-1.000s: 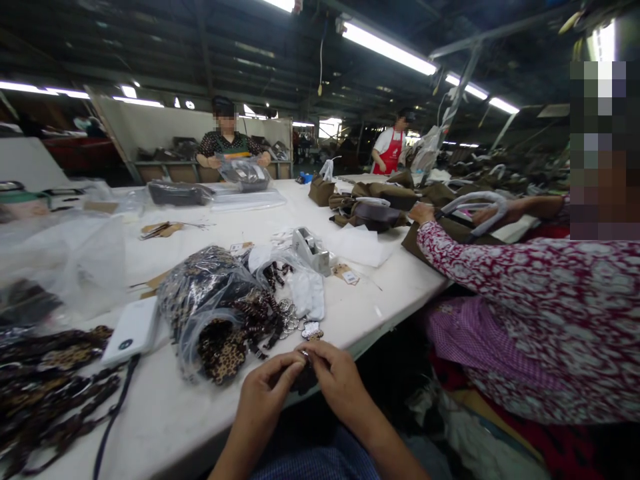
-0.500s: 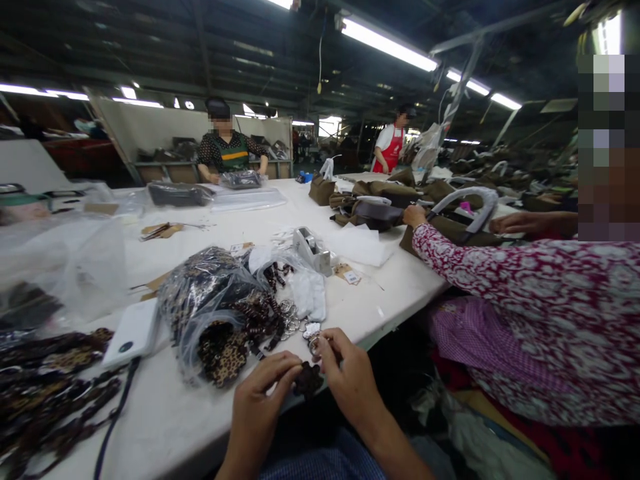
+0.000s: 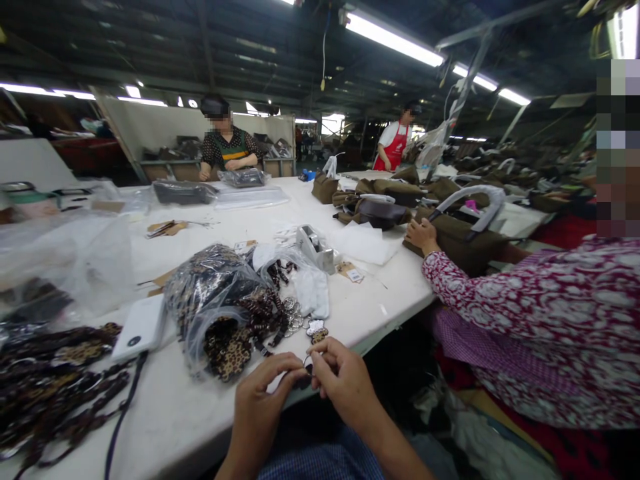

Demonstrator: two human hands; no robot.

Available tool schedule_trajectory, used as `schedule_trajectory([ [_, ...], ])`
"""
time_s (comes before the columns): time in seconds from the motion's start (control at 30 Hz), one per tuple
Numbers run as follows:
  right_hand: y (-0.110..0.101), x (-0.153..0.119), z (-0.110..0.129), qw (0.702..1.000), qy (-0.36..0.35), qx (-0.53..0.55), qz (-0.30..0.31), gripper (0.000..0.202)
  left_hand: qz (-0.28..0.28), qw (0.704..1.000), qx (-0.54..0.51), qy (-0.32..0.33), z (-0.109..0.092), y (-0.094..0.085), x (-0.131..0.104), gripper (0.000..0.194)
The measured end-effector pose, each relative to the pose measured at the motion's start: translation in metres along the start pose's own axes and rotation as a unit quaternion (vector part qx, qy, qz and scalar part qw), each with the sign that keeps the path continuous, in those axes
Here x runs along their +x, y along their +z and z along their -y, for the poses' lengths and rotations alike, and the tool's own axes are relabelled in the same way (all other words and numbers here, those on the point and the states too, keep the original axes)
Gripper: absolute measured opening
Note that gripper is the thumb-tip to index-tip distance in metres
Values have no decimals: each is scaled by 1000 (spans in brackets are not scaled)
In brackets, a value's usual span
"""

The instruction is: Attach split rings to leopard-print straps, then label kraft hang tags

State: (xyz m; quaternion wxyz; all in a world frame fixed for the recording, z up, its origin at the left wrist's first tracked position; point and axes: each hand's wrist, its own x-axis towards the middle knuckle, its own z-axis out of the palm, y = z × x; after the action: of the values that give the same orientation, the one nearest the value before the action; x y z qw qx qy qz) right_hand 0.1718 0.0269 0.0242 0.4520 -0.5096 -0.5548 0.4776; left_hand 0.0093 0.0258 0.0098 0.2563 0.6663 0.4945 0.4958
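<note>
Near the front edge of the white table [image 3: 200, 427], my left hand [image 3: 267, 393] pinches a small dark piece [image 3: 300, 381], mostly hidden by the fingers. My right hand [image 3: 345, 383] meets it there, holding a thin metal ring [image 3: 307, 361] between thumb and fingers. Just beyond my fingertips lies a leopard-patterned charm [image 3: 317, 331]. Loose metal rings [image 3: 293, 317] are heaped behind it. To the left, an open clear plastic bag [image 3: 210, 267] holds many leopard-patterned pieces [image 3: 227, 347], with dark brown beaded strands [image 3: 267, 310] spilling beside it.
A white device [image 3: 140, 327] with a black cable and more dark strands [image 3: 60, 373] lie left. A tape dispenser [image 3: 314, 248] stands mid-table. At right, a person's sleeve [image 3: 475, 293] reaches to an olive bag [image 3: 460, 240]. Two people stand across the table.
The ring is now at my left fingertips, and the dark piece is more hidden. The charm lies apart from my hand. The neighbour's hand has moved onto the olive bag's side.
</note>
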Motion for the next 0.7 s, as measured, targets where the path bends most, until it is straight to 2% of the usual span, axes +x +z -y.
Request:
schedule_trajectory([
  [0.1, 3, -2, -6, 998, 23, 57, 10, 27, 11, 1000, -12, -15, 0, -2, 2, 12],
  [0.23, 7, -2, -12, 990, 41, 132, -15, 34, 17, 999, -32, -36, -2, -1, 4, 13],
  [0.4, 5, 0, -4, 993, 22, 108, -46, 33, 28, 997, -53, -55, -4, 1, 3, 14],
  [0.57, 4, 3, 9, 995, 24, 93, -31, 31, 7, 997, -45, -55, -10, -5, 9, 12],
  [0.7, 4, 4, 19, 997, 21, 68, -29, 30, 15, 998, -41, -46, -16, -9, 16, 12],
])
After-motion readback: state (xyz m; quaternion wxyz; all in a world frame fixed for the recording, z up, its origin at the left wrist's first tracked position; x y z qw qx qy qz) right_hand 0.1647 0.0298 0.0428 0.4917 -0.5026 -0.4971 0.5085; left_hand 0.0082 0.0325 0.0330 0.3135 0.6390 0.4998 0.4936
